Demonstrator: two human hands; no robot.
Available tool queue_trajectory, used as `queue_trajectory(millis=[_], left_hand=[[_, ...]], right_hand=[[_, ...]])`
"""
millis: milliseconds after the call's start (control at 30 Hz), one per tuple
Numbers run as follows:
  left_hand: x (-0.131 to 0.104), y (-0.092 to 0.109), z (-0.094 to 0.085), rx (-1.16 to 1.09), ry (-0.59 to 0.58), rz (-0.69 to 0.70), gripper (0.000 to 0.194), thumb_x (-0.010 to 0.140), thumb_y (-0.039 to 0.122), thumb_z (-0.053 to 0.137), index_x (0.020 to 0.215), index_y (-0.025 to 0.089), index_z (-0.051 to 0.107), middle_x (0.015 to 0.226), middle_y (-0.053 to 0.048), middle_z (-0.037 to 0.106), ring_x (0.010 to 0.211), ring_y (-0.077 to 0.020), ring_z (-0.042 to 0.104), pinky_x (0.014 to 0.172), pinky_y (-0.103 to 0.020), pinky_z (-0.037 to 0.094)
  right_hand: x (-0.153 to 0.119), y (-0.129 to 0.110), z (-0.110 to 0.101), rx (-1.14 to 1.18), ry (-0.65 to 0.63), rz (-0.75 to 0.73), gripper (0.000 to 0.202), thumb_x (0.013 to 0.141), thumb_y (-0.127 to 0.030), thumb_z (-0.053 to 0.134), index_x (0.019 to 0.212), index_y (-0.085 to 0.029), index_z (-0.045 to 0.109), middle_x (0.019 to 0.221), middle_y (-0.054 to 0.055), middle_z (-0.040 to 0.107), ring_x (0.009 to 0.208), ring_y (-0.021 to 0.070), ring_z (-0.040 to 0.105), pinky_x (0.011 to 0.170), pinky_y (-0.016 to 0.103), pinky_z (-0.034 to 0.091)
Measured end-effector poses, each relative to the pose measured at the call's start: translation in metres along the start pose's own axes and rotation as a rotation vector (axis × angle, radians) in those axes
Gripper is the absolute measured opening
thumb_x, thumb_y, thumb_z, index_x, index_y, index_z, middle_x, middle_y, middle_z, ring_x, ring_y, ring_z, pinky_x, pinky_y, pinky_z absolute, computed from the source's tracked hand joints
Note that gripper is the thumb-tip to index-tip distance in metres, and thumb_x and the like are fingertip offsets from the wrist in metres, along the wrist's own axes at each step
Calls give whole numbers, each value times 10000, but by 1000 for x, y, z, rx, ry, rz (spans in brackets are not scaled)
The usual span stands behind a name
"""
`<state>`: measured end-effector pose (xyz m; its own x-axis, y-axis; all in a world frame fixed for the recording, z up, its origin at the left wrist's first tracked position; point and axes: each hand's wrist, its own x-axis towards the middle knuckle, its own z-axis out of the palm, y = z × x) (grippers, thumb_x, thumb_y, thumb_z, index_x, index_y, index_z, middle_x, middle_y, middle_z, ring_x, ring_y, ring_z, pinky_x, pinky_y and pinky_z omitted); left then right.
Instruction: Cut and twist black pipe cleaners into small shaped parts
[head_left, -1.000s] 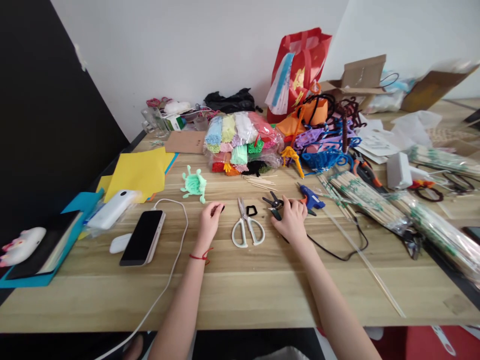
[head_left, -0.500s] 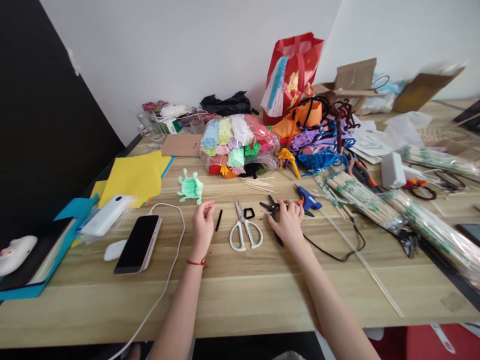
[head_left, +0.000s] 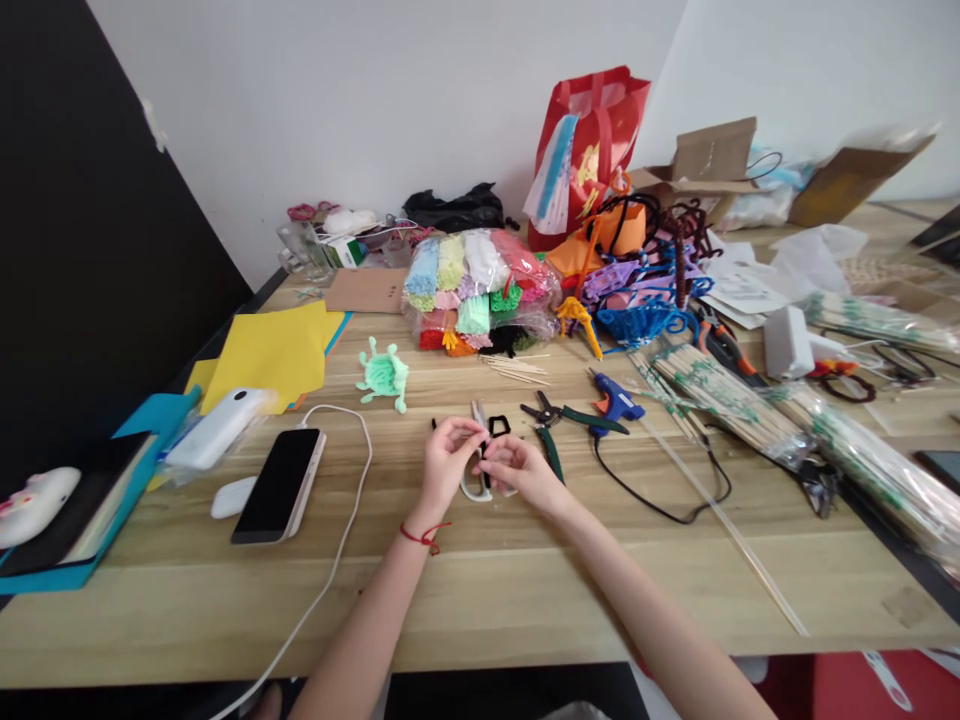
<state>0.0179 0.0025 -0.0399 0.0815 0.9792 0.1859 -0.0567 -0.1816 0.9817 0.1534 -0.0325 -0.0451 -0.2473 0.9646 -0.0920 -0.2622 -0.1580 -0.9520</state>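
My left hand (head_left: 450, 462) and my right hand (head_left: 519, 470) meet above the white-handled scissors (head_left: 474, 490), fingertips pinched close together. Between them shows a small black strip (head_left: 485, 452), partly hidden by the fingers; its exact kind is unclear. The scissors lie on the table, mostly covered by the hands. Just beyond the right fingers is a black bent loop (head_left: 499, 425). The tip of another black piece (head_left: 433, 424) peeks out behind my left hand. Green-handled pliers (head_left: 553, 455) lie open to the right. A mint-green fuzzy cup-like piece with knobbed arms (head_left: 384, 375) sits at the upper left.
A blue glue gun (head_left: 618, 396) with a black cord lies on the right, near bundled wooden sticks (head_left: 731, 400). Bagged pipe cleaners (head_left: 472, 290) and a red bag (head_left: 592, 150) stand at the back. On the left are a phone (head_left: 277, 485), white cable (head_left: 352, 520) and yellow sheets (head_left: 266, 355).
My right hand has left the pliers and moved left to the scissors. My left hand has moved right to meet it. A small black strip now shows between the fingers.
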Motion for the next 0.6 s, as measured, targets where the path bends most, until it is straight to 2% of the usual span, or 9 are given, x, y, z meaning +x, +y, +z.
queue_trajectory(millis=[100, 200, 267, 400, 600], left_hand=[[-2, 3, 1, 15, -78, 65, 205, 735, 267, 678, 892, 161, 599, 878, -63, 671, 842, -175, 657, 793, -318, 528], [-2, 10, -5, 118, -218, 158, 496, 655, 271, 755, 1103, 196, 556, 1149, -103, 614, 1085, -227, 576, 972, -401, 439], [-1, 14, -9, 247, -288, 211, 630, 601, 280, 793, 1170, 220, 530, 1222, -100, 573, 1169, -249, 511, 1032, -436, 373], [0, 20, -13, 395, -366, 291, 624, 634, 316, 769, 1201, 245, 519, 1243, -89, 552, 1220, -256, 455, 1044, -459, 343], [1, 20, -14, 437, -397, 344, 667, 604, 353, 784, 1210, 256, 521, 1251, -96, 533, 1219, -277, 441, 1030, -479, 348]], right_hand=[[0, -4, -4, 97, 29, 23, 336, 630, -372, 759, 819, -181, 559, 686, -4, 661, 442, 63, 504, 418, 180, 386], [1, -9, -10, 178, 72, 20, 331, 631, -356, 767, 825, -182, 562, 647, -15, 656, 459, 72, 528, 451, 186, 418], [1, -10, -13, 220, 91, 17, 333, 633, -350, 768, 837, -182, 565, 687, 2, 677, 490, 80, 552, 489, 198, 443], [2, -10, -17, 235, 91, 15, 346, 623, -338, 777, 857, -182, 575, 752, 27, 702, 534, 93, 576, 524, 215, 457], [2, -10, -18, 206, 76, 11, 351, 626, -354, 774, 864, -189, 575, 765, 27, 704, 536, 89, 569, 537, 216, 450]])
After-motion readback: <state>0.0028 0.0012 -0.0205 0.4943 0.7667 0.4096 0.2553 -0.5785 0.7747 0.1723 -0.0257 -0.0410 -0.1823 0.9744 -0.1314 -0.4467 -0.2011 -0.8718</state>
